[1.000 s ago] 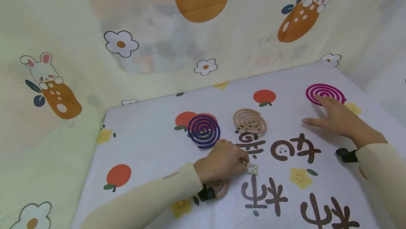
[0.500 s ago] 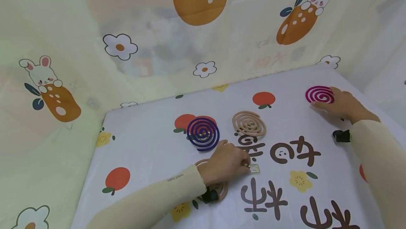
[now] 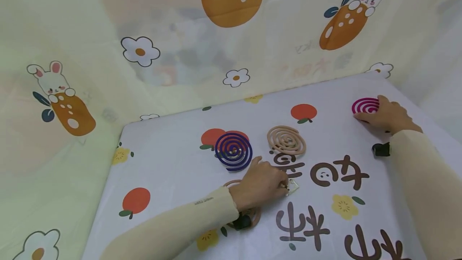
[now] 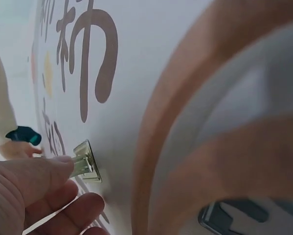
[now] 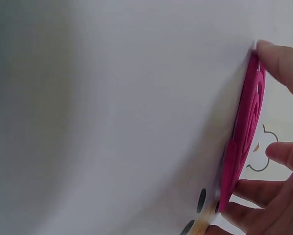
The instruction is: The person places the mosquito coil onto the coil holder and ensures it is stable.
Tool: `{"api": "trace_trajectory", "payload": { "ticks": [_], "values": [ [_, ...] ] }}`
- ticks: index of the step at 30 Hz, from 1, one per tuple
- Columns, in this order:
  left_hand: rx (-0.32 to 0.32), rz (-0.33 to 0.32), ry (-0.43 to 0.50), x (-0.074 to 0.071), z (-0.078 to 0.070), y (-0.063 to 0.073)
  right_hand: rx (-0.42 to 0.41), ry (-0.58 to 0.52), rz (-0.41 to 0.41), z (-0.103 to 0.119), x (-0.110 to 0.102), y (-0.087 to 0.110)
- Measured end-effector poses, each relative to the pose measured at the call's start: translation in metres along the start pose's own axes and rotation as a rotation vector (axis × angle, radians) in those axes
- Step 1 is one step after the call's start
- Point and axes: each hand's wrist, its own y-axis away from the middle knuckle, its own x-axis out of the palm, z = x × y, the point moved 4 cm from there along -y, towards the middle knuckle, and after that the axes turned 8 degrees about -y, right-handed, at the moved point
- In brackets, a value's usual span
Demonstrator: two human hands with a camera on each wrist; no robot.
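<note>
My left hand pinches the upright tab of a small metal mosquito coil stand between thumb and index finger, low over the table. In the left wrist view, its flat base lies close to the cloth. At the far right of the table, my right hand grips a magenta mosquito coil by its edges, thumb on one side and fingers on the other. The hand covers the coil's right part in the head view. A tan coil lies under my left wrist, mostly hidden in the head view.
A dark blue coil lies left of centre, with something shiny showing through its rings. Right of it is another tan coil. A printed white cloth covers the table, and a patterned curtain hangs behind. Black devices sit at both wrists.
My right hand has gone from hovering over the magenta coil with spread fingers to gripping it by its right side. The metal stand in my left hand has turned and shifted slightly right.
</note>
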Motion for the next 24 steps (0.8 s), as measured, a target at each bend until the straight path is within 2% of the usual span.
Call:
{"api": "trace_trajectory", "payload": {
  "ticks": [9, 16, 19, 24],
  "values": [
    [-0.019, 0.009, 0.018, -0.003, -0.003, -0.004, -0.011, -0.019, -0.032, 0.001, -0.002, 0.0],
    [-0.002, -0.005, -0.078, -0.005, -0.016, -0.01, -0.04, 0.013, 0.041, 0.013, -0.002, 0.006],
    [0.001, 0.004, -0.083, -0.004, -0.02, -0.011, -0.045, 0.037, 0.067, 0.015, -0.002, 0.008],
    [-0.007, 0.015, -0.09, 0.001, -0.021, -0.011, -0.006, 0.018, 0.07, 0.015, -0.004, 0.011]
  ]
}}
